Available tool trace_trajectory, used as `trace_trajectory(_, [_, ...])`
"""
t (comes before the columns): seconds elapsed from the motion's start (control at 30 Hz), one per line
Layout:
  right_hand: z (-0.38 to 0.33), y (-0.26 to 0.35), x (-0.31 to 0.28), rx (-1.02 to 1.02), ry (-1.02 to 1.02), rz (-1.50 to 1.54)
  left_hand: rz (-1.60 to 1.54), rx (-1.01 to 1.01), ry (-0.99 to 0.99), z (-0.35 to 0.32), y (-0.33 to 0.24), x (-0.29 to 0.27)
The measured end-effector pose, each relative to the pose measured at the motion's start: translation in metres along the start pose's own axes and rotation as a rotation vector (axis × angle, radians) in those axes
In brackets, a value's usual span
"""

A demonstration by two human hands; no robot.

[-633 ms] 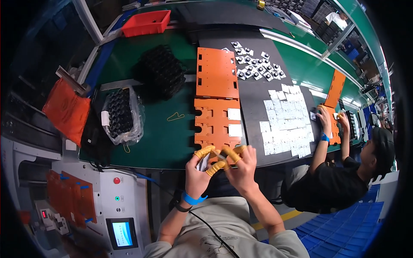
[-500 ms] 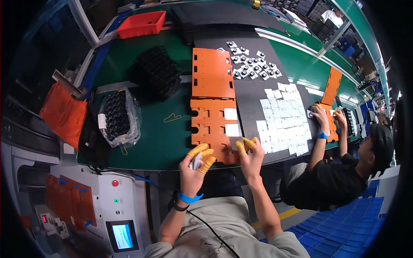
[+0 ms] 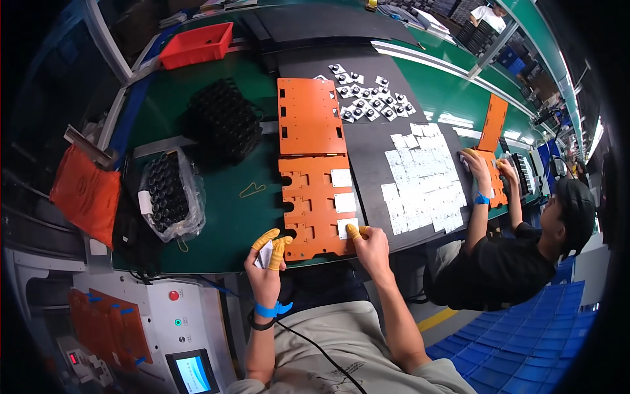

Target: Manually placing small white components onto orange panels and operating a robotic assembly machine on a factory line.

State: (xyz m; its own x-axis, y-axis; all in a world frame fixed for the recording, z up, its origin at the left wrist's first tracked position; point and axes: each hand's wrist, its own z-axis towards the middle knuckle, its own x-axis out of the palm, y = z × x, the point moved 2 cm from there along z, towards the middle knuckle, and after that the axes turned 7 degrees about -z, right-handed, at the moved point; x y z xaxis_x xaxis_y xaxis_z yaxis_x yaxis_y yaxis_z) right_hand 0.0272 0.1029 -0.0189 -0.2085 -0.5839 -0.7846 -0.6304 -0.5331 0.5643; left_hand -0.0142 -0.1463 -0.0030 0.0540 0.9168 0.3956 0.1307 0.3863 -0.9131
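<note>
Far left: orange bag (image 3: 85,190) hangs off the green tabletop (image 3: 216,217); bagged black parts (image 3: 167,194) and a black tray stack (image 3: 223,121) sit beside it, red bin (image 3: 195,44) at the back. Left hand (image 3: 266,262), yellow finger cots, pinches a small white piece (image 3: 265,255) just off the near edge. Right hand (image 3: 369,244) presses a white pad (image 3: 346,228) onto the near orange plate (image 3: 316,205). Dark mat (image 3: 374,171) with white pads further right; a co-worker (image 3: 505,262) sits there.
</note>
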Motion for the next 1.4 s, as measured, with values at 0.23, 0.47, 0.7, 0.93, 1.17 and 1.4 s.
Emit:
trace_trajectory(0.23, [0.056, 0.019, -0.035, 0.026, 0.568, -0.177, -0.151, -0.007, -0.005, 0.007, -0.001, -0.015])
trace_trajectory(0.47, [0.060, 0.016, -0.031, 0.127, 0.596, -0.078, -0.246, -0.016, -0.085, 0.009, -0.016, -0.027])
trace_trajectory(0.7, [0.063, 0.005, -0.030, 0.146, 0.690, -0.009, -0.334, -0.089, -0.044, -0.004, -0.016, -0.022])
trace_trajectory(0.93, [0.047, 0.078, -0.053, -0.245, 0.367, -0.742, -0.517, -0.199, 0.105, -0.015, -0.012, -0.047])
trace_trajectory(1.17, [-0.036, 0.226, 0.030, -0.977, 0.274, -0.178, -0.778, -0.248, 0.005, -0.024, -0.020, -0.110])
trace_trajectory(1.4, [-0.017, 0.348, 0.179, -1.280, -0.110, -0.146, -0.632, -0.095, -0.143, -0.052, -0.024, -0.148])
